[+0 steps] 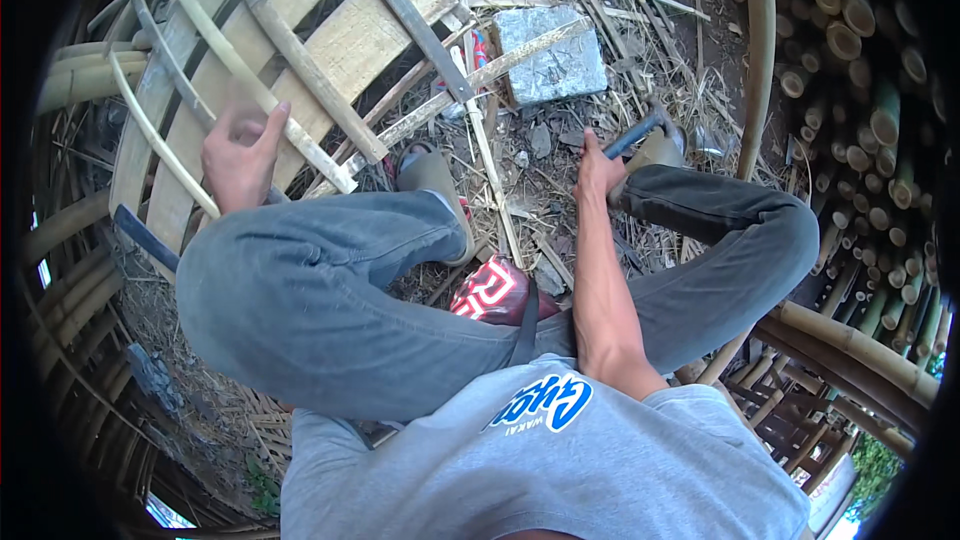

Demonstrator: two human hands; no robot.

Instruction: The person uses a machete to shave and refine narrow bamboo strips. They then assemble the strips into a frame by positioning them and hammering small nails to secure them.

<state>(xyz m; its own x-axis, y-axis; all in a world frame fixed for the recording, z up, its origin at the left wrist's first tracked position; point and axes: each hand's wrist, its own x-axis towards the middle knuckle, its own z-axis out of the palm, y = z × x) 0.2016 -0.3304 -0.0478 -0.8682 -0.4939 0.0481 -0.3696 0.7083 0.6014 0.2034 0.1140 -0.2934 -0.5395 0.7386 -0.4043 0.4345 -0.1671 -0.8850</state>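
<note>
Right grip (598, 175) clenched on hammer (634, 136): blue-grey handle, head past the fingers. Left grip (243, 155) beside slatted frame (298, 62), fingers curled, blurred; cannot tell if anything is held. Frame: narrow pale strips across broad, bowed boards. Ahead of right grip, slightly left: rough, squarish grey block (550, 55).

Blue-and-white lettering (540, 403) on the grey shirt (440, 470), white-and-red letters (484, 289) on a dark red object (530, 307)
</note>
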